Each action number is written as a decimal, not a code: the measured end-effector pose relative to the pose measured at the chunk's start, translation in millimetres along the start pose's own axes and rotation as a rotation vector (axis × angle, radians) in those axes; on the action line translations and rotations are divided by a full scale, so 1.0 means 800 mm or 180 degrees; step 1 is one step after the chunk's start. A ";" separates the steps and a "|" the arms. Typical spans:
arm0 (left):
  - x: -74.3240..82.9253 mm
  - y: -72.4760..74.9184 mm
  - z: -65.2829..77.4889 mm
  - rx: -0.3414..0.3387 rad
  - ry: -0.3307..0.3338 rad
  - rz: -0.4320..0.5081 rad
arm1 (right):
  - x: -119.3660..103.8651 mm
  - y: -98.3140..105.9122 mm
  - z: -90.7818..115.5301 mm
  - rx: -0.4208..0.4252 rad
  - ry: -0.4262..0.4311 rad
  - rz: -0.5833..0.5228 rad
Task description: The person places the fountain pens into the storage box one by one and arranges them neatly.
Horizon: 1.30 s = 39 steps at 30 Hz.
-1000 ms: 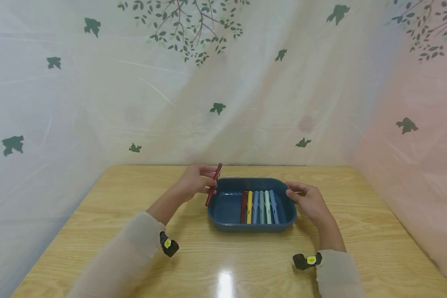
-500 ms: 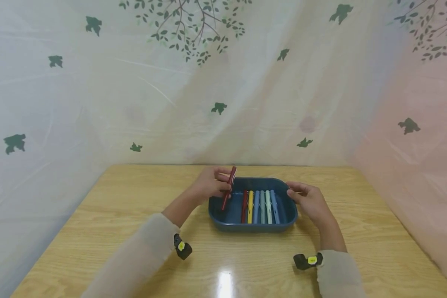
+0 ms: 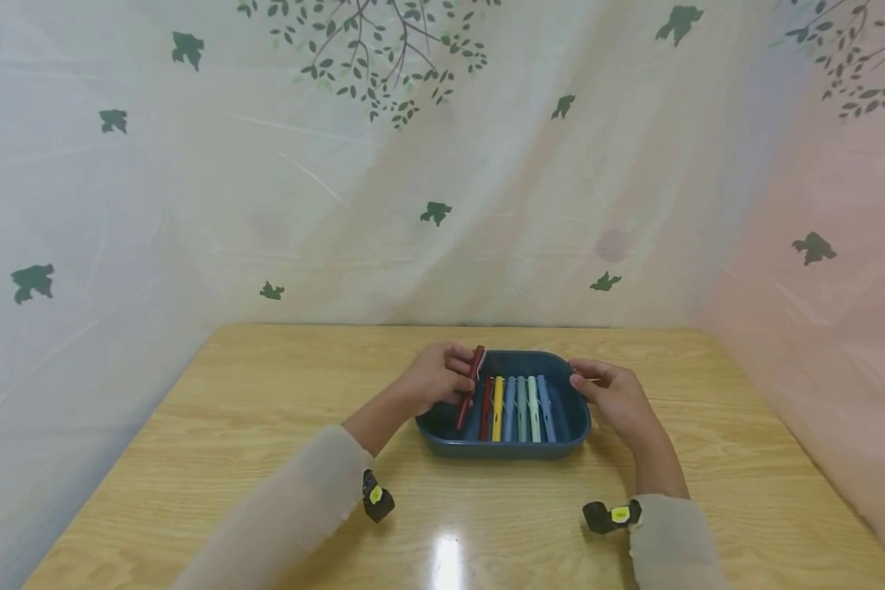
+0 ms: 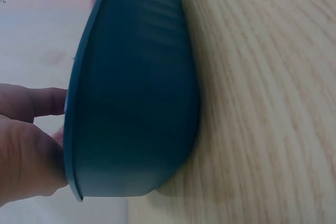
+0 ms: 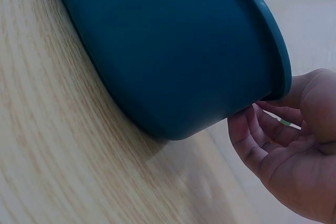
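Note:
My left hand pinches a dark red pen, tilted over the left part of a blue tray. Inside the tray, side by side, lie another red pen, a yellow pen and several blue and green pens. With thumb and fingers my right hand grips the tray's right rim. The right wrist view shows that thumb over the rim and the fingers against the outer wall. In the left wrist view the tray wall hides the pens.
The tray stands on a wooden table near its back edge. Behind it hangs a pale cloth printed with leaves and birds. A small black camera sits on the left wrist, another camera on the right.
My left hand has carried the red pen rightward from outside the tray's left rim, and lower, to beside the row of pens. The right hand stays on the rim.

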<state>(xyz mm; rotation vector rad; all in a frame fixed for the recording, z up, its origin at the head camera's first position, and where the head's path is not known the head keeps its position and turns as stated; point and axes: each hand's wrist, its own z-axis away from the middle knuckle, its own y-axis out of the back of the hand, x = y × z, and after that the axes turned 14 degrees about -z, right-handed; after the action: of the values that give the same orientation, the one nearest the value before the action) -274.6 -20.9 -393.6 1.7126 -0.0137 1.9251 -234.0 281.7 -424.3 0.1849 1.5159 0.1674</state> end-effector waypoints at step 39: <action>-0.011 -0.041 0.001 0.0269 0.0536 -0.0544 | 0.001 0.001 0.000 -0.0068 -0.0047 0.0028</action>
<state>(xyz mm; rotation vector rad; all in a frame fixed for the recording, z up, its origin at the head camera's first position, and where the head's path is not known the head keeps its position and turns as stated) -260.8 2.9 -413.0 1.5447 0.2720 1.9580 -233.7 282.9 -424.6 0.1752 1.4982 0.1888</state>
